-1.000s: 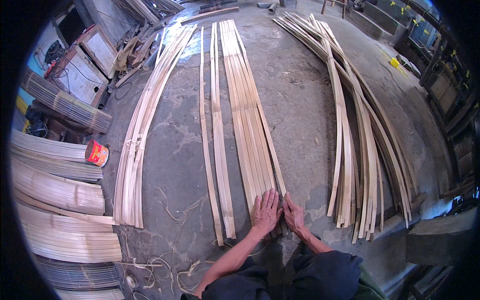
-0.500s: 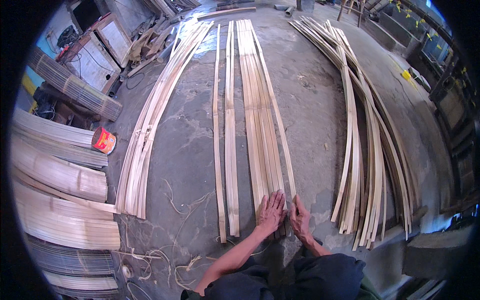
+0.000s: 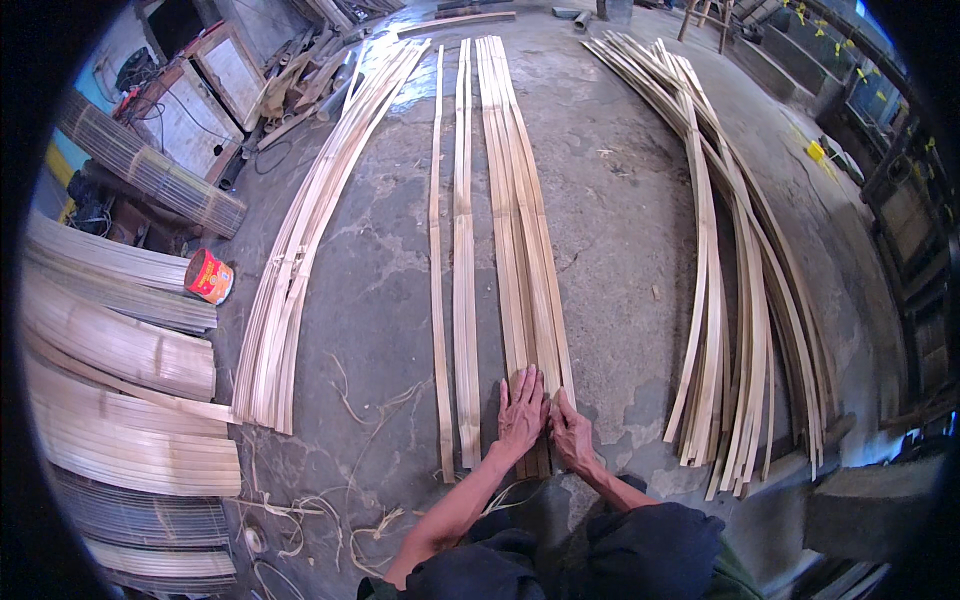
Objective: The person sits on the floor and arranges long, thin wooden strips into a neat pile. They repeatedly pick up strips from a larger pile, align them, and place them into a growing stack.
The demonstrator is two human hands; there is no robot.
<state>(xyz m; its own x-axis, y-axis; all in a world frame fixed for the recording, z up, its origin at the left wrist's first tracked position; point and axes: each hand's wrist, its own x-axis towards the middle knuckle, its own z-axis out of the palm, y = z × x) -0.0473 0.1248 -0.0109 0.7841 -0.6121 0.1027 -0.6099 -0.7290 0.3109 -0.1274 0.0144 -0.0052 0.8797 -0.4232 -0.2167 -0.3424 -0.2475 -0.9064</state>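
Note:
Long pale bamboo strips (image 3: 515, 220) lie side by side on the floor in front of me, running away toward the far end. My left hand (image 3: 521, 415) rests flat across their near ends, fingers stretched out. Close beside it, my right hand (image 3: 570, 438) has its fingers bent round the near end of the outermost bamboo strip (image 3: 556, 310), which lies along the group's right edge. The fingertips partly hide that end. Left of the group lie a narrow pair of strips (image 3: 462, 260) and a single strip (image 3: 435, 260), apart from each other.
A bundle of strips (image 3: 300, 260) lies farther left, and a loose crossing pile (image 3: 740, 280) is at the right. Curved slatted panels (image 3: 130, 440) are stacked along the left, with a red-and-orange tin (image 3: 209, 277) by them. Thin fibres (image 3: 300, 515) litter the concrete floor.
The outermost strip, set apart at an angle before, now lies against the group's right edge. Both hands have shifted slightly left.

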